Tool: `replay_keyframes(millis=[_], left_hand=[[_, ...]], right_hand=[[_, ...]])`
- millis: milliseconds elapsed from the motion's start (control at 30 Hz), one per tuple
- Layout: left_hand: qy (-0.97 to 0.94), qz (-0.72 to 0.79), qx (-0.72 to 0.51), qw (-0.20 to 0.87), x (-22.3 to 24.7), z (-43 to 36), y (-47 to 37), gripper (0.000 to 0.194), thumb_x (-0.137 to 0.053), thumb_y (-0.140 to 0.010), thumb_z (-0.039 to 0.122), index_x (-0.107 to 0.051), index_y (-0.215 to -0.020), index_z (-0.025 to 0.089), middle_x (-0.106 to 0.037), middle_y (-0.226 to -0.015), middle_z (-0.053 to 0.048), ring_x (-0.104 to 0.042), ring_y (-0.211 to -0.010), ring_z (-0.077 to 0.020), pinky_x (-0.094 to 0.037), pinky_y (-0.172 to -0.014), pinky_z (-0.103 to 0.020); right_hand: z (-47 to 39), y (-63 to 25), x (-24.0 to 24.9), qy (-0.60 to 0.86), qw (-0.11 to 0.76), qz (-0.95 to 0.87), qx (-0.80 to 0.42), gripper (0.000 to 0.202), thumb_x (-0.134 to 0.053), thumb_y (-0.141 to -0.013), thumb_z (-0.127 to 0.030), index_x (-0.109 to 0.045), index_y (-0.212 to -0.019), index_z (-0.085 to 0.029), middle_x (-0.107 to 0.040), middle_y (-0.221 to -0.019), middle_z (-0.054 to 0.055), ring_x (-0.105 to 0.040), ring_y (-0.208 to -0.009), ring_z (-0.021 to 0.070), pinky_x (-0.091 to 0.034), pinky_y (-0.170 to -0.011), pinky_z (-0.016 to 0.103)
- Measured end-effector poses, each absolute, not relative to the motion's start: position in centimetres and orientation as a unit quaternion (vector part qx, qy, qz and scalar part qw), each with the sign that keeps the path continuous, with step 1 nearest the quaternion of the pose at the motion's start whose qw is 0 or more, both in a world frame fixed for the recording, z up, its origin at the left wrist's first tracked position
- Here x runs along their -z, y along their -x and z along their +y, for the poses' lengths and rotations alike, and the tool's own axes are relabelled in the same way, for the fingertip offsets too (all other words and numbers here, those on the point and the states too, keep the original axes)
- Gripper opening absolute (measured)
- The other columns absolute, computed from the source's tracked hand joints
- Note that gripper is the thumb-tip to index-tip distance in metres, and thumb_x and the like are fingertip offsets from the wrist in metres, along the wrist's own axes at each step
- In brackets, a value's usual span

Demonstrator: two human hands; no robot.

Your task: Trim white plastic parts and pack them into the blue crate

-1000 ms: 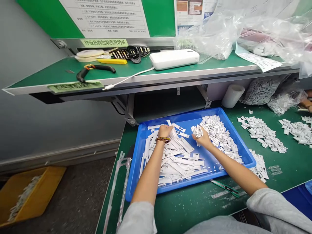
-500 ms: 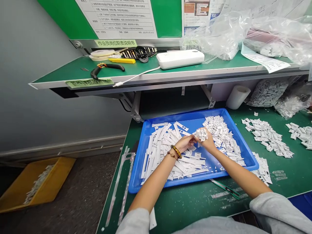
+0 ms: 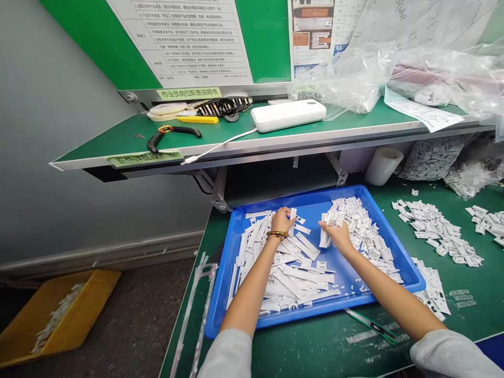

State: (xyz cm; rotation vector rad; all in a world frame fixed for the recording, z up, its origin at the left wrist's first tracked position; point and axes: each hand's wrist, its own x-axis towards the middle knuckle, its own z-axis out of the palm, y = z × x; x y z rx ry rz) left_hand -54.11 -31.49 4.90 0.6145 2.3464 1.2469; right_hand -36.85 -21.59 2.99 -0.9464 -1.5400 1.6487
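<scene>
Left hand [image 3: 282, 219] has backed off from the right hand [image 3: 339, 235] since the last frame; back over the left side now, hands well apart. Left pinches one end of a flat white plastic strip [image 3: 292, 214]. Right grips a loose bundle of small white plastic pieces [image 3: 326, 239]; count unclear. Both are over the rectangular blue plastic tray [image 3: 311, 210]: tangled pile of long white plastic strips [image 3: 291, 283] on the left, heap of short white plastic pieces [image 3: 374, 241] on the right.

Risks, my read: bundle looks uneven, so a slack right grip could shed pieces among the strips. Strips overlap, so a pinch could drag up two. Slim green-edged cutter [image 3: 372, 326] lies by the tray's near rim, under the right forearm; a low sweep could snag it.
</scene>
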Motion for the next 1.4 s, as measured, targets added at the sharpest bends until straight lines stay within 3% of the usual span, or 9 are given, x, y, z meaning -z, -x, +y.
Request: replay_keyframes(millis=[100,300,400,533,667,767,967,1167,1400], left_hand=[[-0.269,0.793,-0.485,0.252,-5.0,-31.3,51.3,0.03,-0.083,-0.058,0.028,-0.061,-0.077,0.019,-0.068,-0.085,-0.003,-0.065,-0.086,-0.022,-0.049,-0.083,-0.035],[-0.31,0.723,-0.518,0.336,-4.8,-30.1,49.4,0.029,-0.07,-0.075,0.045,-0.069,-0.076,0.016,-0.071,-0.077,-0.009,-0.067,-0.073,-0.0215,-0.054,-0.071,-0.034],[-0.318,0.738,-0.519,0.29,-5.0,-30.2,51.7,0.021,-0.063,-0.081,0.038,-0.071,-0.079,0.019,-0.071,-0.092,-0.011,-0.065,-0.092,-0.0252,-0.051,-0.084,-0.038],[-0.342,0.77,-0.487,0.231,-4.6,-30.6,55.2,0.009,-0.069,-0.07,0.016,-0.066,-0.063,0.021,-0.068,-0.097,-0.013,-0.046,-0.121,-0.0331,-0.029,-0.108,-0.046],[-0.377,0.768,-0.463,0.233,-4.0,-30.4,56.5,0.025,-0.069,-0.064,0.008,-0.057,-0.047,0.022,-0.067,-0.076,-0.011,-0.049,-0.115,-0.0321,-0.018,-0.113,-0.046],[-0.375,0.764,-0.477,0.218,-4.4,-30.6,55.9,0.022,-0.07,-0.065,0.011,-0.061,-0.05,0.024,-0.067,-0.073,-0.009,-0.052,-0.11,-0.031,-0.017,-0.115,-0.046],[-0.322,0.744,-0.559,0.175,-7.4,-33.7,51.3,0.005,-0.074,-0.07,0.03,-0.075,-0.071,0.025,-0.074,-0.091,-0.009,-0.06,-0.103,-0.0314,-0.035,-0.106,-0.046],[-0.3,0.704,-0.626,0.149,-11.1,-37.2,46.2,0.006,-0.08,-0.064,0.024,-0.077,-0.069,0.025,-0.076,-0.085,-0.007,-0.064,-0.096,-0.0291,-0.039,-0.106,-0.045],[-0.127,0.513,-0.778,0.34,-15.3,-41.9,39.9,0.027,-0.084,-0.064,0.033,-0.074,-0.084,0.017,-0.072,-0.084,-0.005,-0.066,-0.081,-0.0172,-0.053,-0.075,-0.025]], right_hand=[[-22.1,37.2,-3.0,0.334,0.319,-0.595,-0.658,0.045,-0.084,-0.051,-0.044,-0.065,-0.081,-0.018,-0.074,-0.082,0.007,-0.07,-0.082,0.0253,-0.055,-0.08,0.037],[-21.7,36.9,-2.5,0.284,0.301,-0.606,-0.68,0.052,-0.085,-0.051,-0.046,-0.066,-0.09,-0.018,-0.075,-0.091,0.009,-0.07,-0.089,0.0272,-0.053,-0.088,0.043],[-21.2,36.7,-2.5,0.31,0.31,-0.61,-0.661,0.05,-0.084,-0.052,-0.048,-0.066,-0.086,-0.017,-0.075,-0.089,0.011,-0.07,-0.087,0.0284,-0.054,-0.086,0.044],[-21.1,36.9,-3.0,0.311,0.301,-0.617,-0.658,0.046,-0.083,-0.053,-0.05,-0.066,-0.082,-0.018,-0.075,-0.086,0.011,-0.071,-0.084,0.0285,-0.055,-0.082,0.042],[-21.5,37.0,-3.3,0.292,0.297,-0.636,-0.65,0.044,-0.083,-0.054,-0.049,-0.065,-0.079,-0.018,-0.074,-0.081,0.01,-0.071,-0.08,0.0275,-0.055,-0.079,0.041],[-21.5,36.8,-3.5,0.265,0.305,-0.65,-0.643,0.04,-0.081,-0.059,-0.045,-0.062,-0.082,-0.019,-0.073,-0.081,0.008,-0.07,-0.079,0.0257,-0.055,-0.078,0.04],[-22.3,36.0,-4.8,0.237,0.337,-0.65,-0.639,0.035,-0.078,-0.064,-0.039,-0.058,-0.087,-0.022,-0.07,-0.078,0.004,-0.068,-0.074,0.0241,-0.054,-0.076,0.04],[-26.6,34.6,-7.9,0.264,0.36,-0.608,-0.657,0.036,-0.081,-0.062,-0.041,-0.061,-0.085,-0.021,-0.071,-0.079,0.007,-0.068,-0.075,0.0266,-0.055,-0.079,0.043],[-31.4,29.1,-11.0,0.249,0.402,-0.578,-0.665,0.026,-0.078,-0.071,-0.033,-0.062,-0.088,-0.022,-0.066,-0.083,0.002,-0.063,-0.077,0.0216,-0.052,-0.074,0.036]])
